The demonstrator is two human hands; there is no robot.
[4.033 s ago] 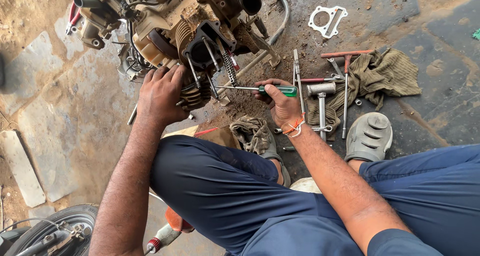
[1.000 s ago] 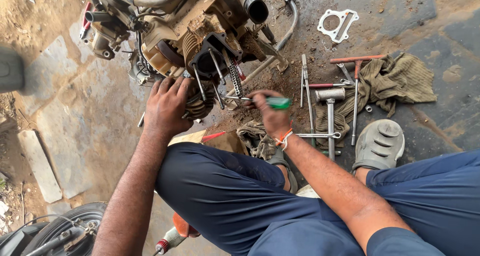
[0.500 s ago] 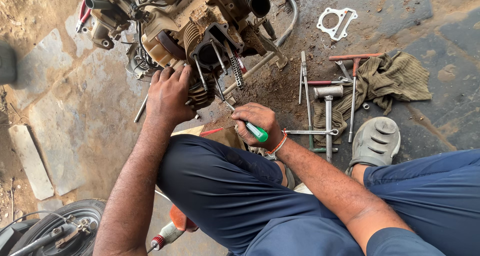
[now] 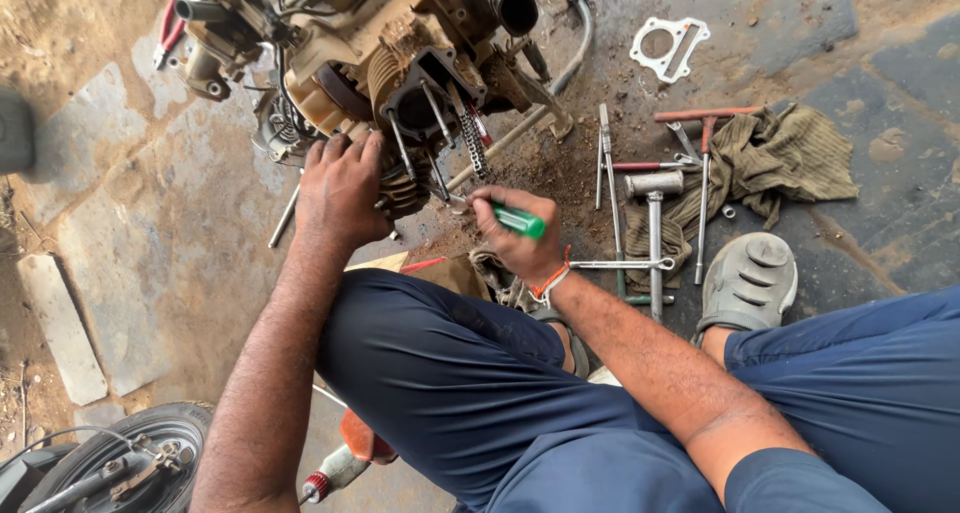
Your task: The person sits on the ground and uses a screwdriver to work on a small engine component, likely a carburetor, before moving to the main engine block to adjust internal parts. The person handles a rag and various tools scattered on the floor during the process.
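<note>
A dirty motorcycle engine (image 4: 390, 63) lies on the stone floor, its open cylinder mouth with long studs and a loose chain facing me. My left hand (image 4: 340, 188) presses on the finned cylinder block (image 4: 405, 188) at the engine's near side. My right hand (image 4: 515, 238) grips a green-handled screwdriver (image 4: 520, 220), its tip pointing left toward the block just below the studs.
Several long T-handle wrenches (image 4: 655, 233) and a hammer lie on an olive rag (image 4: 780, 163) to the right. A metal gasket (image 4: 668, 48) sits at the top right. My grey sandal (image 4: 748, 281) is near the tools. A tyre (image 4: 110, 463) shows at the bottom left.
My right hand swung the green screwdriver from pointing right, drew it in toward my knee, then brought its tip back toward the cylinder block. The left hand stayed on the block.
</note>
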